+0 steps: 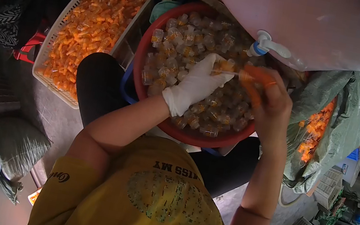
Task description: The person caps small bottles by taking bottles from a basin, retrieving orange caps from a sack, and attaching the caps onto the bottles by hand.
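Observation:
My left hand (197,84), in a white glove, is closed around a small clear plastic bottle (226,66) with orange on it. It is held over a red basin (140,57) full of similar small clear bottles (169,65). My right hand (270,92) faces it from the right, its fingers bent together and blurred, with orange coverings on some of them. A thin pale stem shows between the two hands. Whatever the right fingertips pinch is smeared by motion.
A white plastic crate (39,61) at the left holds many orange-topped pieces. On the right, a green woven sack (346,122) contains orange pieces with thin stems. A large pale inflated container (311,25) with a white tap (269,45) overhangs the basin. A tied sack (17,146) lies lower left.

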`<action>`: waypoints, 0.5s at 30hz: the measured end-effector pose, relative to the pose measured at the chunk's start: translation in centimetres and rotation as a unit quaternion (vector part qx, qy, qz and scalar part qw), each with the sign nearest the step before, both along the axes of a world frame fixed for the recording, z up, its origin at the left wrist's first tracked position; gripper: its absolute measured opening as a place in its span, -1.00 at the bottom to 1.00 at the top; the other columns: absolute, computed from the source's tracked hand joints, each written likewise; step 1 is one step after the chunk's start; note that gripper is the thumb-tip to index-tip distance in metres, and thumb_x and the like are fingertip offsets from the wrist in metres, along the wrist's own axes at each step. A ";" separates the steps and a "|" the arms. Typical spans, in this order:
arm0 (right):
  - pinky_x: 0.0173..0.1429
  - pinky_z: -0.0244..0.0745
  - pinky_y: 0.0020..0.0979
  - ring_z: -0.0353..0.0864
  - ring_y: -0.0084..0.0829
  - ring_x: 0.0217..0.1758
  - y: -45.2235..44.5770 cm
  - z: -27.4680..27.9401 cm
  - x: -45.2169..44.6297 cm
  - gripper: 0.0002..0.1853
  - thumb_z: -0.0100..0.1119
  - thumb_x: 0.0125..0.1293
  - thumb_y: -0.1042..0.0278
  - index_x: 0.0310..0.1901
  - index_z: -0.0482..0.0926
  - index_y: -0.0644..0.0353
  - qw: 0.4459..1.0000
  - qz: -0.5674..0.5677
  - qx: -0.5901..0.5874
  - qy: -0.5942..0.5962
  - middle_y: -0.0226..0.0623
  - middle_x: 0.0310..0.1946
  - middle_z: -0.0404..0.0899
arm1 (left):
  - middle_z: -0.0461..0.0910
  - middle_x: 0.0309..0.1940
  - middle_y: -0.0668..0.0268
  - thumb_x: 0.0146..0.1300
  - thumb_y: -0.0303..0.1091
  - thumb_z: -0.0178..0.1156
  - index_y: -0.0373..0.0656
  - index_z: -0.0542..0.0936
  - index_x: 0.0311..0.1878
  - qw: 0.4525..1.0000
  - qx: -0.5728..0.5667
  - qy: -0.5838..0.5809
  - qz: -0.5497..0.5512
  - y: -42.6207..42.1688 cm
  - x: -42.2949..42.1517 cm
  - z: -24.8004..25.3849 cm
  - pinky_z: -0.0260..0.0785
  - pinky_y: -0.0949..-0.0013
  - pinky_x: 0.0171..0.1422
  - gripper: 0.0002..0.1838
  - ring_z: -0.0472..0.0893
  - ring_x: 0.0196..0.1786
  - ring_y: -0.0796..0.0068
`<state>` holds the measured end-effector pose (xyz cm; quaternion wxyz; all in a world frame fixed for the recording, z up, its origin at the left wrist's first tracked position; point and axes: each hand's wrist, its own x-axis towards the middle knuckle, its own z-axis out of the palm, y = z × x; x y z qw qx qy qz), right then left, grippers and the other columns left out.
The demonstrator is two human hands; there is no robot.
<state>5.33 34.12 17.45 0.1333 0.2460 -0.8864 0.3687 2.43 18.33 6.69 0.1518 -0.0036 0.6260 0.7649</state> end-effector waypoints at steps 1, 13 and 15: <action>-0.04 0.54 -0.36 0.64 -0.24 -0.10 1.3 -1.0 0.3 -0.71 0.30 0.15 0.65 -0.06 0.61 0.27 0.999 -0.030 0.037 0.022 -0.19 -0.10 0.60 | 0.58 -0.08 0.24 0.26 -0.33 0.32 -0.26 0.43 0.15 0.999 -0.032 0.011 -0.017 -1.1 0.6 0.1 0.40 0.47 0.10 -0.55 0.53 -0.01 0.55; -0.06 0.54 -0.35 0.60 -0.21 -0.06 2.7 -0.7 4.3 -0.73 0.28 0.16 0.64 -0.07 0.64 0.24 0.993 0.107 0.001 -0.056 -0.22 -0.08 0.58 | 0.41 -0.57 0.47 0.48 -0.14 0.06 -0.29 0.57 0.00 0.923 0.209 -0.158 -0.280 -4.2 4.9 3.8 0.16 0.59 -0.40 -0.65 0.32 -0.54 0.69; -0.08 0.54 -0.38 0.61 -0.24 -0.10 2.8 -0.7 4.5 -0.76 0.30 0.16 0.58 -0.10 0.64 0.25 0.992 0.106 -0.015 -0.069 -0.22 -0.11 0.58 | 0.42 -0.55 0.47 0.48 -0.12 0.06 -0.28 0.56 0.01 0.912 0.223 -0.157 -0.305 -4.1 5.3 4.0 0.17 0.60 -0.41 -0.63 0.33 -0.52 0.70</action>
